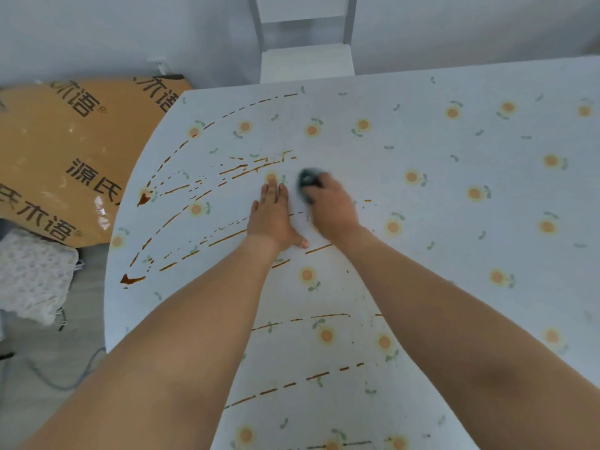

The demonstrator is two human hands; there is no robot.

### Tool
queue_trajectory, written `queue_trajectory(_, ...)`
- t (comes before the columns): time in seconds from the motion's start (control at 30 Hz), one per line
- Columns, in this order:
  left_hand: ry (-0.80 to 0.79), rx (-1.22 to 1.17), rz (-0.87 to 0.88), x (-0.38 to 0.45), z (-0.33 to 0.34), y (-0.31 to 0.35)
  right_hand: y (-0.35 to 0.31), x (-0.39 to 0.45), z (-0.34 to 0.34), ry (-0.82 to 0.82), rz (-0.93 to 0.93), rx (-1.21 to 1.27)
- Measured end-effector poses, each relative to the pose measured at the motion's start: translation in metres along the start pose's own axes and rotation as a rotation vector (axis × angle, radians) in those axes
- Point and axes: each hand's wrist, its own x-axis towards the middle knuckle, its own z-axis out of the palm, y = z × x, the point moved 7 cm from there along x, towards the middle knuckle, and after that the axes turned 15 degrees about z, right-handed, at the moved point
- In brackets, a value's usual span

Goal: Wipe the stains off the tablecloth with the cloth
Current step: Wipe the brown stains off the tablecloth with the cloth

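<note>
Here, dark crumpled cloth (306, 181) on smooth flower-printed tablecloth (438, 196)

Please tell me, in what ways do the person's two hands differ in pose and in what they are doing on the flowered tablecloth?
The left hand lies flat with straight fingers, pressing the white flowered tablecloth; the right hand is curled round a small dark green cloth.
The left hand holds nothing; the right hand grips the cloth.
The left hand looks sharp; the right hand and its cloth look blurred.
Both rest on the tablecloth, close beside the brown stain streaks.
</note>
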Motion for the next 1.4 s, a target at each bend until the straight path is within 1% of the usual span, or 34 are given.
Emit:
queue_trajectory(0.03,0.001,-0.014,0.003,0.0,0.0,-0.001,-0.009,-0.013,0.01,-0.08,-0.146,-0.059)
queue_trajectory(0.07,0.003,-0.02,0.003,0.0,0.0,0.0,0.0,-0.022,0.009,-0.114,-0.21,-0.085)
queue_trajectory(0.1,0.014,-0.01,-0.003,0.0,-0.001,0.001,0.019,-0.024,0.003,-0.084,-0.206,-0.089)
queue_trajectory(0.13,0.014,-0.005,-0.013,0.001,-0.004,-0.001,0.043,-0.022,-0.007,-0.012,-0.134,-0.076)
queue_trajectory(0.17,0.015,-0.016,-0.007,-0.007,0.0,0.001,0.073,-0.031,-0.024,0.065,-0.007,-0.091)
queue_trajectory(0.27,0.023,0.019,-0.01,-0.011,0.002,0.007,0.152,-0.031,-0.06,0.214,0.516,0.092)
queue_trajectory(0.3,0.027,0.027,-0.01,-0.016,0.005,0.012,0.156,-0.032,-0.06,0.243,0.638,0.157)
queue_trajectory(0.33,0.017,0.026,-0.01,-0.025,0.01,0.014,0.145,-0.034,-0.054,0.251,0.683,0.189)
queue_trajectory(0.37,0.001,0.013,-0.009,-0.029,0.016,0.016,0.124,-0.034,-0.047,0.239,0.664,0.216)
queue_trajectory(0.4,-0.02,0.0,-0.01,-0.037,0.024,0.018,0.099,-0.036,-0.035,0.215,0.576,0.229)
queue_trajectory(0.43,-0.044,-0.007,-0.009,-0.044,0.03,0.019,0.071,-0.039,-0.021,0.167,0.445,0.209)
queue_trajectory(0.5,-0.073,0.012,0.008,-0.052,0.039,0.018,0.021,-0.056,0.006,-0.021,0.084,0.071)
queue_trajectory(0.53,-0.065,0.023,0.014,-0.052,0.04,0.016,0.011,-0.064,0.013,-0.107,-0.086,-0.002)
queue_trajectory(0.57,-0.056,0.023,0.016,-0.053,0.039,0.017,0.015,-0.068,0.012,-0.153,-0.195,-0.049)
queue_trajectory(0.6,-0.049,0.021,0.015,-0.052,0.038,0.018,0.029,-0.068,0.004,-0.149,-0.217,-0.057)
queue_trajectory(0.63,-0.045,0.015,0.016,-0.052,0.038,0.02,0.051,-0.066,-0.007,-0.117,-0.156,-0.045)
queue_trajectory(0.67,-0.041,0.011,0.014,-0.052,0.038,0.021,0.078,-0.062,-0.02,-0.065,-0.03,-0.022)
queue_trajectory(0.73,-0.047,0.009,0.01,-0.054,0.038,0.021,0.135,-0.063,-0.047,0.071,0.332,0.07)
queue_trajectory(0.77,-0.046,0.02,0.002,-0.057,0.039,0.021,0.155,-0.068,-0.056,0.143,0.514,0.14)
queue_trajectory(0.8,-0.028,0.046,-0.013,-0.063,0.039,0.022,0.162,-0.076,-0.059,0.204,0.645,0.186)
queue_trajectory(0.83,-0.003,0.069,-0.025,-0.068,0.04,0.023,0.157,-0.083,-0.058,0.244,0.715,0.193)
queue_trajectory(0.87,0.016,0.083,-0.034,-0.075,0.044,0.026,0.142,-0.088,-0.051,0.258,0.71,0.183)
queue_trajectory(0.9,0.017,0.08,-0.038,-0.083,0.049,0.028,0.121,-0.093,-0.04,0.245,0.649,0.178)
queue_trajectory(0.93,0.003,0.057,-0.05,-0.092,0.057,0.029,0.096,-0.097,-0.025,0.198,0.535,0.178)
queue_trajectory(1.03,-0.053,-0.019,-0.062,-0.114,0.075,0.027,0.02,-0.12,0.019,-0.06,0.029,0.046)
queue_trajectory(1.07,-0.048,-0.022,-0.058,-0.117,0.076,0.026,0.01,-0.129,0.026,-0.144,-0.124,-0.013)
queue_trajectory(1.1,-0.041,-0.022,-0.056,-0.117,0.076,0.026,0.011,-0.132,0.026,-0.202,-0.222,-0.056)
queue_trajectory(1.13,-0.04,-0.022,-0.056,-0.117,0.074,0.027,0.024,-0.131,0.019,-0.211,-0.241,-0.079)
queue_trajectory(1.17,-0.043,-0.021,-0.06,-0.116,0.074,0.029,0.043,-0.128,0.009,-0.188,-0.19,-0.084)
queue_trajectory(1.2,-0.043,-0.025,-0.068,-0.115,0.073,0.028,0.066,-0.12,-0.003,-0.132,-0.091,-0.074)
queue_trajectory(1.3,-0.043,-0.049,-0.071,-0.115,0.075,0.028,0.144,-0.119,-0.045,0.146,0.388,0.046)
queue_trajectory(1.33,-0.043,-0.05,-0.07,-0.115,0.076,0.027,0.152,-0.124,-0.05,0.208,0.493,0.059)
queue_trajectory(1.37,-0.04,-0.047,-0.067,-0.115,0.076,0.027,0.148,-0.129,-0.047,0.24,0.532,0.049)
queue_trajectory(1.4,-0.043,-0.046,-0.065,-0.116,0.076,0.028,0.135,-0.133,-0.041,0.233,0.519,0.042)
